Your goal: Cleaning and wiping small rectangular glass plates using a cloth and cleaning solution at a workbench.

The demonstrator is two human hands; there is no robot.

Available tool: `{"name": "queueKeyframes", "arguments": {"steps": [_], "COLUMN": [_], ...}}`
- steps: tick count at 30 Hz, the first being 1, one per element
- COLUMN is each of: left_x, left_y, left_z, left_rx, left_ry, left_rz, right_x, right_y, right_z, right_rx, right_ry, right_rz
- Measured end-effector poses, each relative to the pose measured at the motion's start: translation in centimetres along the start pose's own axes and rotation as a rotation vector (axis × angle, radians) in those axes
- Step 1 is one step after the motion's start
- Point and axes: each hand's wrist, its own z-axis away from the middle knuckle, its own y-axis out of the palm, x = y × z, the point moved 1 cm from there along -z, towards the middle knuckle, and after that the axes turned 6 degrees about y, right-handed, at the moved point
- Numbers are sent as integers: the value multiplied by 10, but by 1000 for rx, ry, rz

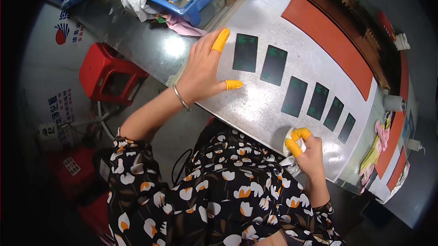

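Observation:
A row of several thin black rectangular panels with green leaf-like marks lies on the white work surface point(264, 113). My left hand point(202, 65) hovers over or rests on the surface's left end, its yellow-capped thumb and finger spread apart. It is nearest to the leftmost panel point(245, 59) and holds nothing. Near the front edge, my right hand point(309, 152) pinches a white cloth point(292, 164) between thumb and finger, both in yellow finger cots. The closest panels to it are a middle one point(294, 97) and its right neighbour point(318, 101). Part of the cloth is hidden by the fingers.
An orange-red strip point(333, 40) runs along the far side. A blue tray point(196, 11) with white and pink cloths stands at the far left. Pink and yellow cloths point(378, 148) lie at right, near a white roll point(393, 103). A red stool point(109, 75) stands left on the floor.

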Motion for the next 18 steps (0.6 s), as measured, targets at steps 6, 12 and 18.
{"name": "queueKeyframes", "arguments": {"steps": [6, 12, 18], "left_x": [5, -2, -37], "left_y": [3, 8, -2], "left_z": [-46, -59, -72], "left_rx": [293, 358, 422], "left_ry": [33, 9, 100], "left_rz": [-34, -44, -177], "right_x": [-32, -54, -99], "right_y": [-25, -56, -80], "right_z": [23, 55, 82], "right_rx": [-196, -364, -556], "right_ry": [132, 199, 227], "right_rz": [-232, -359, -432]}}
